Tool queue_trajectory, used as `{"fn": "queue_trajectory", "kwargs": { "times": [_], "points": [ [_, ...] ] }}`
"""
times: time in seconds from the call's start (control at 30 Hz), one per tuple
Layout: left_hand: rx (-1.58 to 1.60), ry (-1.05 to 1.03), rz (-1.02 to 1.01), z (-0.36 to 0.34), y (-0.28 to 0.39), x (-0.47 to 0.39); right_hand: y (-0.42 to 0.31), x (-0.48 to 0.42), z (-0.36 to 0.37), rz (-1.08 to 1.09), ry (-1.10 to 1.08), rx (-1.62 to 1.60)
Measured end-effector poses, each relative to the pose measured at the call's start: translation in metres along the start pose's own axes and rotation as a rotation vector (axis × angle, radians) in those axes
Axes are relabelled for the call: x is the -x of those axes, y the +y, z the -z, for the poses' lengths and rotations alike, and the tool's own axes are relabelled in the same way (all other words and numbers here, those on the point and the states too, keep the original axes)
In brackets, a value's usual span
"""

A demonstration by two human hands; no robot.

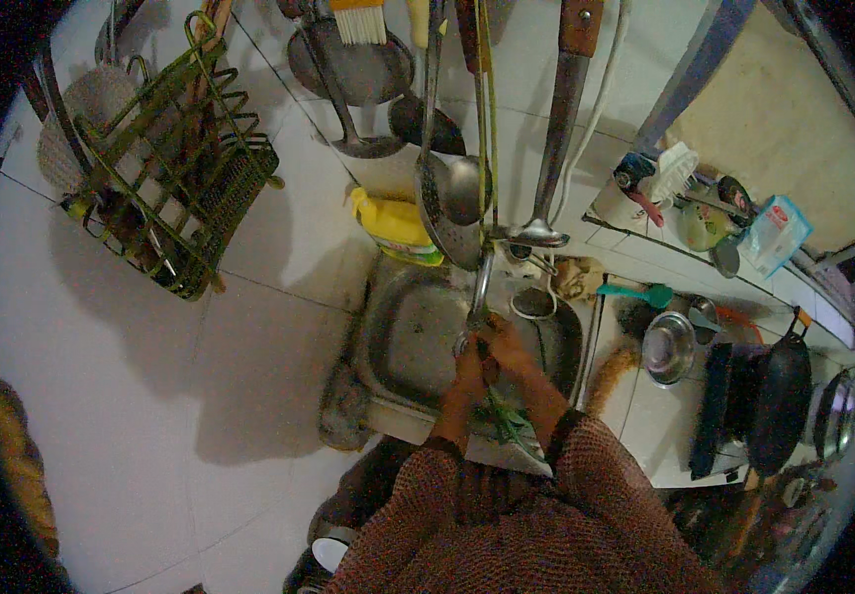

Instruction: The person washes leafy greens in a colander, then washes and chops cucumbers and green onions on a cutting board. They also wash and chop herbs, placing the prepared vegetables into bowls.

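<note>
My left hand (pixel 469 369) and my right hand (pixel 508 347) are close together over the stainless steel sink (pixel 413 334), right at the metal faucet (pixel 482 286). Long green leafy stalks (pixel 508 419) extend from just below the hands, between my forearms, toward the near rim of the sink. Blur and the overlap of the fingers hide whether either hand grips these stalks. A small round strainer (pixel 534 303) sits at the sink's back right.
Ladles and a skimmer (pixel 450 211) hang low above the faucet. Behind the sink stands a yellow bottle (pixel 394 223). On the right counter are a metal bowl (pixel 669 347), a green brush (pixel 639 292) and a black wok (pixel 780 401). A wire rack (pixel 175 185) hangs on the left wall.
</note>
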State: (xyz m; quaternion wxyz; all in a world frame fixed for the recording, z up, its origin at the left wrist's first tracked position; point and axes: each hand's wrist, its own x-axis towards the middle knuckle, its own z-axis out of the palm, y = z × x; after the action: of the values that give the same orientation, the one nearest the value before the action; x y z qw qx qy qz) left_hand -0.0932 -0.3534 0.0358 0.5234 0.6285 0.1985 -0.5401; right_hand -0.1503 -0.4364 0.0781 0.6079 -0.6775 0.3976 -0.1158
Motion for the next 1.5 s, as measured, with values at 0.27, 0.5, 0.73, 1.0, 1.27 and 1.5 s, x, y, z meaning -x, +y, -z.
{"fn": "queue_trajectory", "kwargs": {
  "times": [0.27,0.5,0.73,1.0,1.27,1.5],
  "points": [
    [0.194,-0.610,-0.084,0.019,-0.002,0.052,0.082,-0.091,-0.022,-0.101,-0.229,-0.610],
    [0.256,0.157,-0.091,-0.028,0.117,0.109,-0.062,-0.017,-0.004,-0.272,-0.233,-0.075],
    [0.498,-0.064,-0.590,0.007,0.092,0.057,0.037,-0.021,-0.033,0.393,-0.355,0.489],
    [0.891,-0.485,-0.872,0.062,0.102,0.075,-0.040,0.016,-0.029,0.553,-0.287,0.443],
    [1.061,-0.353,-0.950,0.049,0.136,0.219,0.010,0.004,-0.032,0.403,-0.339,0.804],
    [0.586,-0.179,-1.473,0.056,0.176,0.365,0.176,-0.029,0.009,0.320,-0.370,0.875]
  ]
}}
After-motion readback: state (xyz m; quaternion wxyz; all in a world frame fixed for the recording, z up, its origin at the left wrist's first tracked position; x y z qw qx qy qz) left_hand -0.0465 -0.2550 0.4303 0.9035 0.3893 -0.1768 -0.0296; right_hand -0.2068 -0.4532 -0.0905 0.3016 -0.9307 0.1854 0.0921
